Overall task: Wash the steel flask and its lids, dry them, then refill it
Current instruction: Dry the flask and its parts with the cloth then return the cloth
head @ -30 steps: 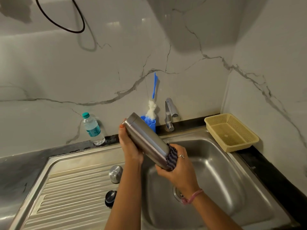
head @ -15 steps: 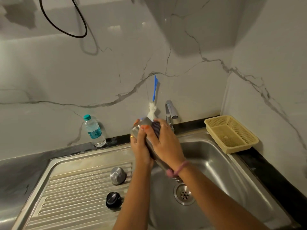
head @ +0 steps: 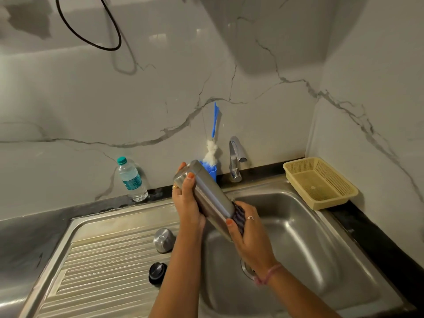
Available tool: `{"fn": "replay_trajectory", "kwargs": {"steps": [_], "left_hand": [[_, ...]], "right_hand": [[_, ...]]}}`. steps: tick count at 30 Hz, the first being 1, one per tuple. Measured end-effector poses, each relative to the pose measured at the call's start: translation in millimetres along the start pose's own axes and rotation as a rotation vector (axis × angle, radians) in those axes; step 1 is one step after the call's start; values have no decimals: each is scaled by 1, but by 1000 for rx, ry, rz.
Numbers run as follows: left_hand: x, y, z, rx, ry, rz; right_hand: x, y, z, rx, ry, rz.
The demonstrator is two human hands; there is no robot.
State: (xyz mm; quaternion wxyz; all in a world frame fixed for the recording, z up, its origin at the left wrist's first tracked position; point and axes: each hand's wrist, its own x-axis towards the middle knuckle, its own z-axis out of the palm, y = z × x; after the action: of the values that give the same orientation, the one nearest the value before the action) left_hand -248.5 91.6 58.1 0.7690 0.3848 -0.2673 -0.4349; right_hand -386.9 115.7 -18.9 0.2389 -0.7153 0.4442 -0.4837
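I see the cylindrical steel flask [head: 206, 198] held tilted above the steel sink [head: 321, 237], at the basin's left edge; my left hand [head: 189, 205] grasps its upper body; my right hand [head: 246, 230] wraps a dark striped cloth [head: 238, 216] around its lower end; a domed steel lid [head: 163, 240] and a round black lid [head: 157, 271] rest on the ribbed drainboard [head: 103, 271], near its right edge.
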Motion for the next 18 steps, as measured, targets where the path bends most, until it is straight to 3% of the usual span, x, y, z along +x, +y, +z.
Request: {"fn": "replay_trajectory", "kwargs": {"steps": [3,10,13,15,18], "left_hand": [[-6,-9,-4,16,-13,-62],[-20,-22,9,25,-169,-87],[-14,-14,9,-11,-153,-79],[-7,-9,4,-39,-117,-95],[0,-7,-5,-52,-48,-159]], "right_hand": [[13,-10,-2,45,17,46],[87,-71,-4,-7,56,-48],[70,-55,-11,100,-68,-69],[50,-33,-18,187,-215,63],[22,-3,-31,688,-421,555]]}}
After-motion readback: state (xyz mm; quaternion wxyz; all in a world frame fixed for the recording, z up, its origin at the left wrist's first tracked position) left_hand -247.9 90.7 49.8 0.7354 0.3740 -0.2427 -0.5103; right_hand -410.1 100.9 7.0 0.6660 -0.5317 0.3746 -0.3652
